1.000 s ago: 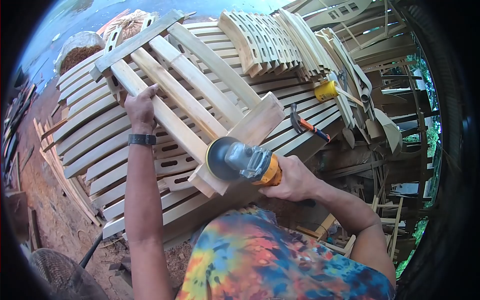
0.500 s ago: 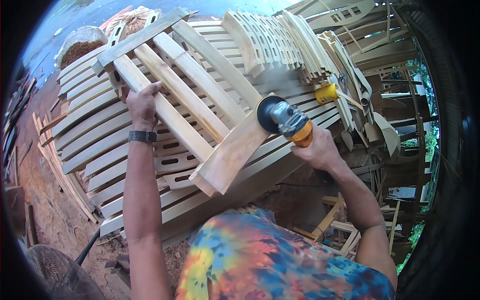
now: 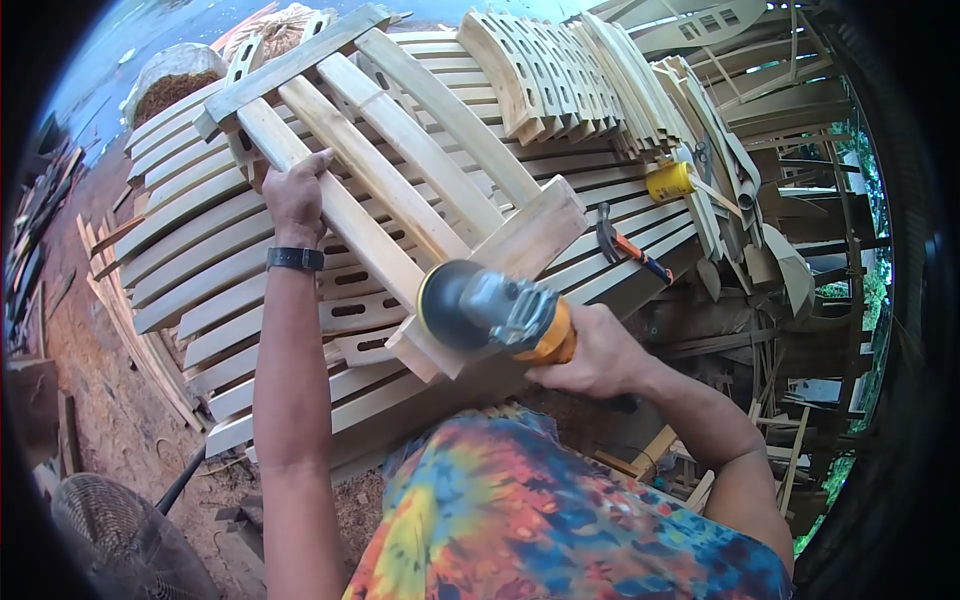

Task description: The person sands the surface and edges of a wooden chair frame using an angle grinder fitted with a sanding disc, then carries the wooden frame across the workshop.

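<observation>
My left hand, with a dark watch on its wrist, is closed around an outer slat of a slatted wooden frame. The frame lies tilted across rows of pale wooden pieces. In my right hand is a yellow and grey angle grinder, gripped by its body. Its dark round disc is against or just over the near end of the frame's wide end board; exact contact cannot be made out. A hammer with an orange and black handle lies right of the board.
Slotted boards stand stacked at the back, beside a yellow cup-like container. Curved wooden pieces spread beneath the frame. A sawdust-filled sack sits back left, a mesh fan front left.
My right hand has brought the grinder left and toward me along the end board, from its far end to its near end. The hammer has come into sight. The dust cloud has thinned.
</observation>
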### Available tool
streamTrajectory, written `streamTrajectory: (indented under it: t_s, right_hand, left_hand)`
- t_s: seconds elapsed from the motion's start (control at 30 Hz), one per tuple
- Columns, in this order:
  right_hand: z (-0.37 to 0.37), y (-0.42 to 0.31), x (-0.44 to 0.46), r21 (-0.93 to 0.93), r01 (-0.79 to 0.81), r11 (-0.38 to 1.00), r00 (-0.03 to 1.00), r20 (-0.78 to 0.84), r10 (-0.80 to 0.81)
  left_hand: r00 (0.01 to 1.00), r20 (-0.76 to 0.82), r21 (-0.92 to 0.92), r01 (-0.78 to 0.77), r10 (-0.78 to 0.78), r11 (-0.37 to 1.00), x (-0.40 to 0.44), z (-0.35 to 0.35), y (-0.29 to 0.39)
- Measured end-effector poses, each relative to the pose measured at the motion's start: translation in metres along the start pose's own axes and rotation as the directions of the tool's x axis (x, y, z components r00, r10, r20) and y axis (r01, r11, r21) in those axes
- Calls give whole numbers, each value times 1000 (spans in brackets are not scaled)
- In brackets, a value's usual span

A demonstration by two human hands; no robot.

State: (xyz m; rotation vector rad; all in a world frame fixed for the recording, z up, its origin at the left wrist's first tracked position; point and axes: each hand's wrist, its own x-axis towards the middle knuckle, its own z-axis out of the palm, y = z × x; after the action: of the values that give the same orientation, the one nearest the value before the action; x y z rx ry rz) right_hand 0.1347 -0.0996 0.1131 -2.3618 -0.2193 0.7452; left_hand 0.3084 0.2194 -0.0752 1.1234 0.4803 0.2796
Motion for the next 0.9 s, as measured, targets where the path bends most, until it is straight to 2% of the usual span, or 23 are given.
streamTrajectory:
  t_s: [0.17,0.27,0.37,0.53,0.67,0.77,0.9]
  right_hand:
    - [3,7,-1,-39,34,999,999,30,-33]
    - [-8,7,1,-83,-29,996,999,-24,27]
    - [-22,17,4,-130,-110,985,987,-128,93]
    - [-44,33,6,-194,-100,976,971,-231,53]
    - [-61,42,8,-281,-189,941,938,-336,88]
    - [-66,46,8,-309,-230,923,855,-517,40]
    - [-67,33,5,-269,-217,938,870,-489,60]
  left_hand:
    - [1000,28,-8,9,-9,1000,1,-1,0]
    - [998,60,-27,13,-11,1000,4,-3,-4]
    - [999,50,-35,20,-19,999,2,-3,-3]
    - [999,33,-55,21,-19,998,-1,-1,0]
    - [999,49,-57,17,-14,998,1,-4,-2]
    - [1000,29,-36,-2,3,999,1,-2,-1]
    - [1000,8,-5,-5,5,1000,2,-3,-2]
